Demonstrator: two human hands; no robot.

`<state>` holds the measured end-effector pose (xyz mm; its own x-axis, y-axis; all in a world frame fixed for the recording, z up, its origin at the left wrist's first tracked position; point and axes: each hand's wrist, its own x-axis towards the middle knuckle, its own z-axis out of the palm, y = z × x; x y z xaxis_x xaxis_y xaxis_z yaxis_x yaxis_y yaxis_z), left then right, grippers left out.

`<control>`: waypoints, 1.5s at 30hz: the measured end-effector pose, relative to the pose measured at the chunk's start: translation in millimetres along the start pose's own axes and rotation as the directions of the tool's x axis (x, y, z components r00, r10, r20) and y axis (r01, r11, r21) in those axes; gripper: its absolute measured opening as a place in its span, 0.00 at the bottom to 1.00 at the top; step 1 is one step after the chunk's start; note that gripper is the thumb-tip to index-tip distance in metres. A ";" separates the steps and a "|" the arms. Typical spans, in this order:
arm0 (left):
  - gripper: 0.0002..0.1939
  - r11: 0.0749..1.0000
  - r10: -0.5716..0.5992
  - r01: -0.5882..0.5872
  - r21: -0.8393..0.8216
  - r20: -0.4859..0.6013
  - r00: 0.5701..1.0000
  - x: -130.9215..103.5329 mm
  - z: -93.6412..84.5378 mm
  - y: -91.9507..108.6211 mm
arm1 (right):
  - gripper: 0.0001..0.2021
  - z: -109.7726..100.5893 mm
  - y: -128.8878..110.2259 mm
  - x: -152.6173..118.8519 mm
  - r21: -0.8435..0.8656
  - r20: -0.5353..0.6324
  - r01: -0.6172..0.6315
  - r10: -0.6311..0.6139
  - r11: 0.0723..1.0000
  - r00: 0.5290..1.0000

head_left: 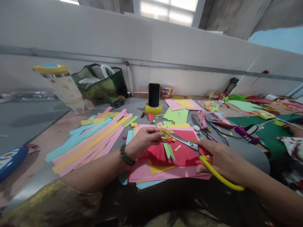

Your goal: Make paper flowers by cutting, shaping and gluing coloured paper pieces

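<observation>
My left hand point(148, 140), with a green bead bracelet on its wrist, pinches a small yellow paper piece point(167, 134). Yellow-handled scissors point(182, 141) are in my right hand point(216, 154), their blades pointing left and their tip at that yellow piece. How far apart the blades are is hard to make out. Below both hands lies a red paper sheet point(187, 157) on a stack of pink, yellow and blue sheets point(165, 173). A green paper piece with pointed ends point(168, 151) and small scraps show over the red sheet, near the blades.
Coloured paper strips point(94, 142) fan out at left. Behind are a tumbler point(63, 90), a green bag point(101, 83), and a phone point(153, 94) by a tape roll point(153, 108). At right lie a pink glue gun point(200, 118) and cables. Another person's hand point(294, 129) appears at the right edge.
</observation>
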<state>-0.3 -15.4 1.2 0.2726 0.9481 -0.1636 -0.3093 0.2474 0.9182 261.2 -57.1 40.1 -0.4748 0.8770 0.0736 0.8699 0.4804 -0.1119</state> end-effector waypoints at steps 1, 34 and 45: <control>0.10 1.000 -0.003 0.003 0.003 0.003 1.000 0.4 -0.3 -0.2 | 0.26 -0.3 0.0 -0.3 0.004 -0.009 0.002 -0.002 1.000 1.000; 0.21 0.998 -0.050 0.046 0.039 0.125 0.991 2.6 -4.7 1.3 | 0.25 1.9 14.5 -3.0 -0.044 -0.262 -0.148 0.132 0.988 0.956; 0.13 0.997 0.012 -0.009 0.071 -0.042 0.999 5.4 -11.6 12.4 | 0.07 4.1 137.1 -64.6 -0.060 -0.255 -0.612 0.581 0.788 0.773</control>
<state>-13.3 -4.9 7.6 0.2302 0.9586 -0.1677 -0.2466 0.2242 0.9428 410.5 -47.8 15.9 0.1725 0.9543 0.2441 0.9845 -0.1590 -0.0742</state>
